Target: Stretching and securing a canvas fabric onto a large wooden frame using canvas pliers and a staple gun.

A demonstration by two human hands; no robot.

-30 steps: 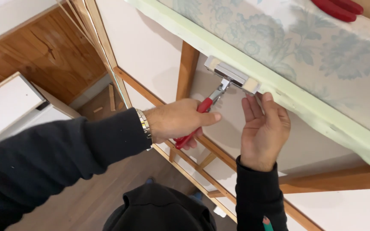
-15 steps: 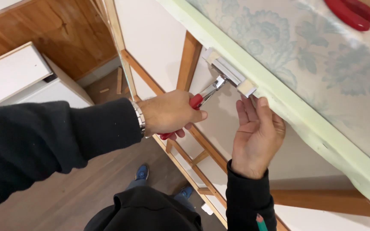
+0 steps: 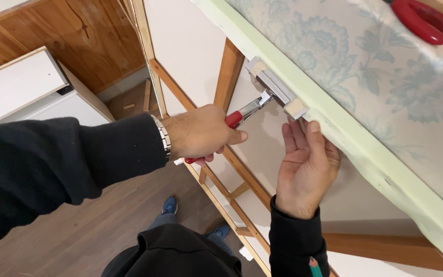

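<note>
Gripping red pliers (image 3: 242, 115) in a closed fist, the left hand (image 3: 201, 134) bit the bracket (image 3: 277, 88) under the board's (image 3: 365, 149) edge, while the right hand (image 3: 306, 166), fingers spread, touched it.

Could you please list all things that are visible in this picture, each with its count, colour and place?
pliers: one, red handles and metal nose, held in the left hand, nose at the metal fitting
metal fitting: one, silver, on the side edge of the green panel
green panel: one, pale green edge with blue flowered surface, upper right
red tool: one, red, lying on the flowered surface, top right
wooden frame: one, brown slats with white boards, centre
white cabinet: one, white, left
wristwatch: one, silver, on the left wrist
shoes: two, blue, on the wooden floor below
left hand: one, gripping the pliers
right hand: one, open, fingertips at the panel edge under the fitting
</note>
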